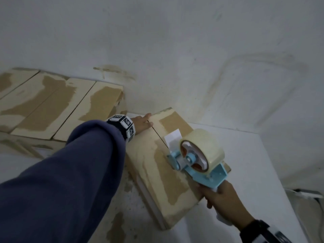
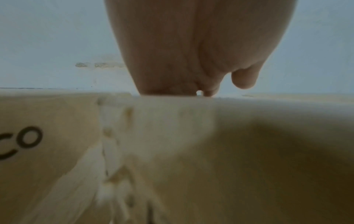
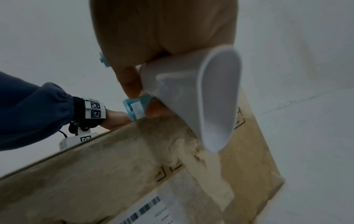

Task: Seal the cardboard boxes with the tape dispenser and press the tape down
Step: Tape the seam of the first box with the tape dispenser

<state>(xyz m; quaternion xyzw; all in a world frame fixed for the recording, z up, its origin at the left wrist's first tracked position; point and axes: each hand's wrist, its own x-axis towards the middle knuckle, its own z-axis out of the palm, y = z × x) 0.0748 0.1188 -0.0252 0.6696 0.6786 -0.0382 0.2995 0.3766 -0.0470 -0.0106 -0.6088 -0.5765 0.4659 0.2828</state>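
Observation:
A worn cardboard box (image 1: 152, 163) lies on the white table (image 1: 245, 172), its flaps closed along a dark centre seam. My left hand (image 1: 142, 124) rests flat on the box's far left corner, fingers straight; the left wrist view shows the palm (image 2: 182, 53) pressed on the box top (image 2: 191, 151). My right hand (image 1: 221, 199) grips the white handle (image 3: 191, 94) of a light blue tape dispenser (image 1: 198, 158) with a clear tape roll. The dispenser's front end sits over the seam near the box's middle, a white tape end sticking up ahead of it.
More closed cardboard boxes (image 1: 52, 106) stand in a row at the left against the white wall (image 1: 175, 41). A barcode label (image 3: 149, 209) is on the near side of the box. The table's right edge (image 1: 280, 181) drops off beside my right arm.

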